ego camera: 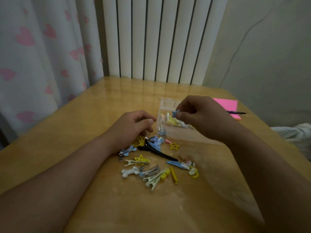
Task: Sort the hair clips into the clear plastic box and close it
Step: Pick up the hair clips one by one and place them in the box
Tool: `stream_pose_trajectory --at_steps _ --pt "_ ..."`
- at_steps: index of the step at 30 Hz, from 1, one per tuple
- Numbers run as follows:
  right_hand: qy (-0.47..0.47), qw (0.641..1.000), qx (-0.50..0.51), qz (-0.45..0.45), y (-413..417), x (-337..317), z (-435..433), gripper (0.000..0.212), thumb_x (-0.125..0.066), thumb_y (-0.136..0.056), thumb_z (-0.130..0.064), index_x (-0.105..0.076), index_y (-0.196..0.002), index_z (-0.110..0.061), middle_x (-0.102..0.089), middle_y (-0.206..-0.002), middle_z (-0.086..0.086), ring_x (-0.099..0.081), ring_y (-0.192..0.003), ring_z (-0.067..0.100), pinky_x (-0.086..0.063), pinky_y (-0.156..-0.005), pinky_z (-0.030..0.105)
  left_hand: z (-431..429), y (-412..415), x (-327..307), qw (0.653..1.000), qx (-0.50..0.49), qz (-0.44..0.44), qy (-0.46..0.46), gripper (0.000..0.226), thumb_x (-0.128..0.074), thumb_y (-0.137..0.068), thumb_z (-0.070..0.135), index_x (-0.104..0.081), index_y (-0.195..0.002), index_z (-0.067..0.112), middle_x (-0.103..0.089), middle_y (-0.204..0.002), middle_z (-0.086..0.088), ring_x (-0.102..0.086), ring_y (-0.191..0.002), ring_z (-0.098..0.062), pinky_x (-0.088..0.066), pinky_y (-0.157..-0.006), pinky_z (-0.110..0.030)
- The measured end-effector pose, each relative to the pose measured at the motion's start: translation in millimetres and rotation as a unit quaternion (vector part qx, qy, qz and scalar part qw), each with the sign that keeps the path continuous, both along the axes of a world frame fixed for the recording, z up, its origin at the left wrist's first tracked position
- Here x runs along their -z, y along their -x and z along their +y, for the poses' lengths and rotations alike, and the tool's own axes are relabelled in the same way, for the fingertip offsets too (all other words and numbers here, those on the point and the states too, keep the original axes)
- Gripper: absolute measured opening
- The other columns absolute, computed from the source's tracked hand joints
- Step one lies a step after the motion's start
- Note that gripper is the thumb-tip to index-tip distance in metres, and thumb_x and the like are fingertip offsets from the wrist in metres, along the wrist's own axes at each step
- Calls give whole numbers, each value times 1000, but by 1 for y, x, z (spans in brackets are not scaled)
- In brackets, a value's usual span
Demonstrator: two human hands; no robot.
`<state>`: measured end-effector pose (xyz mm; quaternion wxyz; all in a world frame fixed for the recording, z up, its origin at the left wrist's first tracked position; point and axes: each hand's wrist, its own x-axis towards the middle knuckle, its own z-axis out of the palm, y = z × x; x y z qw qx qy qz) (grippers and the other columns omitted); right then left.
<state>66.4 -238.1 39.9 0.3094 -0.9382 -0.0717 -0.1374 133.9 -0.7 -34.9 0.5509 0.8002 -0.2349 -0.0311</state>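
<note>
Step in hand: placing one clip in the box. The right hand (202, 115) is raised over the open clear plastic box (170, 102), thumb and forefinger pinching a small blue star-shaped hair clip (175, 113) directly above the opening.

The left hand (134, 125) lies on the wooden surface (117, 98) at the far edge of the pile. Its fingers are curled; whether they hold anything cannot be determined.

Recommended handling:
- Lower the clip inside the walls before letting go; a drop from height may bounce it off the clips below.
- Keep the wrist clear of the near wall, since the box looks light and likely to slide.
- Steadying the box with the left hand would be prudent.

Container: the box stands just beyond the pile and is partly filled. It holds a cluster of pale yellow and white clips (171, 121); the count is not legible. A clear panel on its near side appears to be the lid, lying open, though this is not certain.

Outstanding: the loose hair clips (151, 165) on the surface, among them a long black clip (158, 152), a white bone-shaped clip (130, 171) and yellow stars. I judge the sorting under half done, with the closing not yet begun.
</note>
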Motion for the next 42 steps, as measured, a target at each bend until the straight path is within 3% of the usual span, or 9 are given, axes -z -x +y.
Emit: stream_pose_trajectory --at_steps 6,9,12,19,24,27,33,38,42 --pt "77 994 39 71 -37 9 9 10 -79 -92 -30 -76 -93 -21 -74 -89 -4 -70 -84 13 -59 -73 34 0 -1 0 1000 2 1 6 17 -61 -106 22 -77 -112 23 -79 -95 -4 -70 -81 -13 -56 -75 -22" --pt "161 984 50 66 -49 19 15 10 -81 -89 -32 -74 -83 -29 -71 -84 -10 -66 -82 11 -53 -68 30 0 0 0 1000 2 -2 4 18 -60 -106 23 -76 -113 23 -79 -95 -3 -70 -82 -13 -57 -75 -20" --pt "198 977 62 48 -58 29 19 10 -81 -87 -35 -77 -80 -30 -72 -83 -11 -67 -82 12 -61 -77 37 0 0 0 1000 3 -3 4 18 -60 -106 23 -76 -114 23 -79 -95 -4 -70 -82 -12 -57 -75 -20" --pt "124 992 38 10 -46 32 9 17 -70 -98 -32 -84 -104 -22 -79 -95 -6 -67 -84 8 -54 -78 31 1 -1 0 1000 3 -4 4 17 -61 -106 24 -77 -113 23 -79 -96 -3 -71 -83 -12 -57 -78 -25" --pt "1 998 27 -62 -13 21 -5 13 -67 -101 -35 -79 -101 -31 -74 -83 -13 -67 -71 0 -54 -65 23 1 -1 -1 1000 -2 -2 1 18 -61 -106 23 -77 -114 22 -79 -95 -4 -70 -82 -12 -56 -78 -26" --pt "-5 999 -28 -21 7 12 -5 10 -67 -100 -35 -76 -96 -32 -74 -76 -10 -67 -63 5 -53 -58 23 1 2 -3 1000 -9 -2 2 19 -59 -106 20 -77 -114 19 -79 -96 -7 -69 -80 -11 -53 -70 -16" --pt "147 970 -95 171 19 -1 -8 1 -73 -96 -33 -74 -95 -33 -76 -80 -9 -71 -63 7 -54 -57 20 1 4 -3 1000 -14 -6 0 20 -58 -107 18 -77 -114 18 -79 -96 -8 -68 -81 -13 -53 -71 -16" --pt "232 934 -96 255 20 2 -8 20 -76 -93 -42 -71 -111 -36 -77 -89 -9 -74 -74 6 -65 -65 30 1 4 -3 1000 -11 -7 0 21 -58 -106 16 -77 -113 20 -79 -96 -8 -68 -80 -12 -53 -72 -18" --pt "232 932 -113 254 18 7 -6 10 -77 -94 -38 -73 -102 -33 -76 -88 -9 -72 -72 4 -51 -53 16 1 3 -2 1000 -10 -10 -1 21 -58 -106 17 -77 -113 21 -79 -95 -6 -69 -80 -11 -53 -73 -19"
